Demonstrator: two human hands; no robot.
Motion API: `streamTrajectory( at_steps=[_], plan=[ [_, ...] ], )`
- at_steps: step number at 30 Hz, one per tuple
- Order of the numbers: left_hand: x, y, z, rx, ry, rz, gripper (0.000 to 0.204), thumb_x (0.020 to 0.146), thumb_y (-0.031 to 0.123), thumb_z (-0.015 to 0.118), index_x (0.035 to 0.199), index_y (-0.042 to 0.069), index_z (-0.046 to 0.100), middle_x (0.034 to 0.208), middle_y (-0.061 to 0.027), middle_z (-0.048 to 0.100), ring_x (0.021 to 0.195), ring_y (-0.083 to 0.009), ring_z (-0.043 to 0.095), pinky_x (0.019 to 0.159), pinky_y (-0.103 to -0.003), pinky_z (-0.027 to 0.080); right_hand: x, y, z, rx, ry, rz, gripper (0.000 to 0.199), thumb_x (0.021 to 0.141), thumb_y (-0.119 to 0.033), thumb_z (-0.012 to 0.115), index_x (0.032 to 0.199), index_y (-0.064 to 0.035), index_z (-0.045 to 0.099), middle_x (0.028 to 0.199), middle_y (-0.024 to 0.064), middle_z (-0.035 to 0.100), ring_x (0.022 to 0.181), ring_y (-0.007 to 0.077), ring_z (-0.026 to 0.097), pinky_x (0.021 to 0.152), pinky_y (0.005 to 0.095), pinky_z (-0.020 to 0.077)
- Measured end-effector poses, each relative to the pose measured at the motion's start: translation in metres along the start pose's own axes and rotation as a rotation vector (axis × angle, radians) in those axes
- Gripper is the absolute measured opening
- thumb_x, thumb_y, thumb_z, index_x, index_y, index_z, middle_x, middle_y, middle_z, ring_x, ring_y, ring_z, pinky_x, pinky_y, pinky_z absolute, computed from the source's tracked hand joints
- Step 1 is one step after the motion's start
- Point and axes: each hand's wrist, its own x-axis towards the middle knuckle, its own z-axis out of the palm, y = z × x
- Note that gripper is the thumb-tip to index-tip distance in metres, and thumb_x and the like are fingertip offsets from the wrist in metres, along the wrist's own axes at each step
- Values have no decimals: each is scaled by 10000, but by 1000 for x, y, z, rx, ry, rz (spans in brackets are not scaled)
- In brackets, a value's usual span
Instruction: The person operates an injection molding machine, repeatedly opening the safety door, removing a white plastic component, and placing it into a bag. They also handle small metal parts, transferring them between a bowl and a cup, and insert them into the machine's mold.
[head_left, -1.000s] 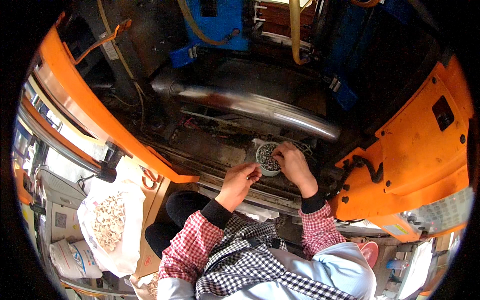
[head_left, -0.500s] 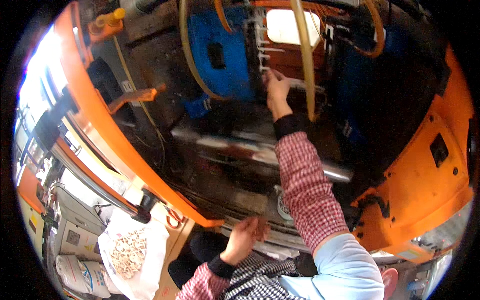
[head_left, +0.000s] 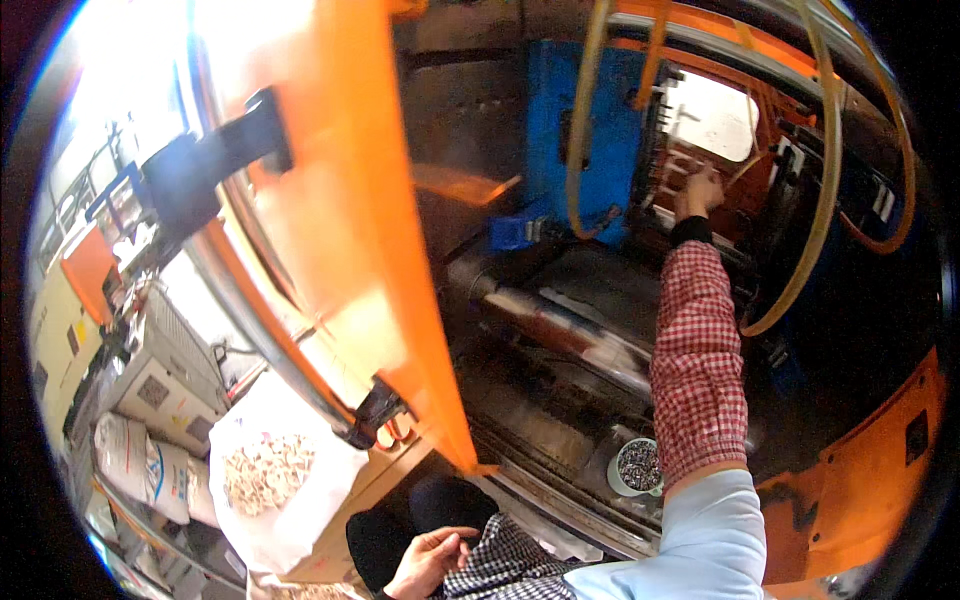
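Stretched deep into the machine, my right hand (head_left: 703,192) is closed, with its fingers at a white branched plastic piece (head_left: 676,172). That piece is blurred and lies beside the blue block (head_left: 545,130) with the dark mould face. The fingers appear pinched on it, though the exact grip is partly hidden. Low in the view, my left hand (head_left: 432,562) rests by the checked apron (head_left: 515,560) at my lap. Its fingers are loosely bent and apart, and nothing shows in them.
An orange door (head_left: 400,250) stands at the left. Yellowish hoses (head_left: 830,190) hang around my right arm. Below are a metal bar (head_left: 570,325) and a pale cup (head_left: 622,485) of small dark bits. A white bag (head_left: 340,465) holds many beige pieces.
My view has swung left, so the machine sits further right. My right hand now appears with the white piece beside its fingers. My left hand has dropped lower, toward my lap.
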Motion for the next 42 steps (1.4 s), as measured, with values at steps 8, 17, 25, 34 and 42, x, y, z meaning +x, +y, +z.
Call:
streamTrajectory(
  at_steps=[8, 17, 25, 34, 42],
  plan=[
    [-10, -8, -31, 110, 68, 58, 187, 938, 178, 512, 940, -1, 565, 778, -51, 620, 590, -69, 547, 524, -176, 448, -320, -118, -136, 267, 60, -194, 275, 950, -179, 469, 1125, 18, 546, 1098, 164, 585, 909, 214, 602, 847, 322, 495],
    [-66, -55, -85, -167, 301, 131, 186, 946, 167, 498, 941, 0, 578, 755, -38, 596, 559, -66, 494, 499, -164, 380, -598, -50, -195, 338, -1311, -302, 57, 803, 20, 604, 851, -11, 600, 812, 110, 607, 710, 242, 606, 635, 310, 482],
    [-62, -48, -92, -186, 329, 203, 184, 926, 139, 532, 977, -32, 577, 762, -71, 605, 548, -73, 504, 481, -167, 397, -662, -13, -148, 88, -1559, -451, 244, 831, -133, 540, 1024, 11, 576, 1004, 231, 570, 849, 347, 591, 761, 414, 491],
    [-12, -40, -59, -78, 59, 61, 164, 928, 133, 529, 978, -15, 577, 802, -74, 629, 579, -69, 526, 521, -158, 412, -383, -65, -306, -504, -1194, -244, 110, 747, -37, 664, 850, 2, 660, 814, 129, 639, 747, 260, 619, 656, 319, 493],
    [29, -35, 3, 73, -151, -75, 139, 923, 133, 538, 946, 1, 571, 797, -56, 631, 593, -60, 531, 514, -157, 402, -306, -34, -356, -1063, -886, -447, 201, 719, 10, 654, 919, -8, 657, 884, 145, 594, 856, 335, 576, 737, 403, 471]
  ],
)
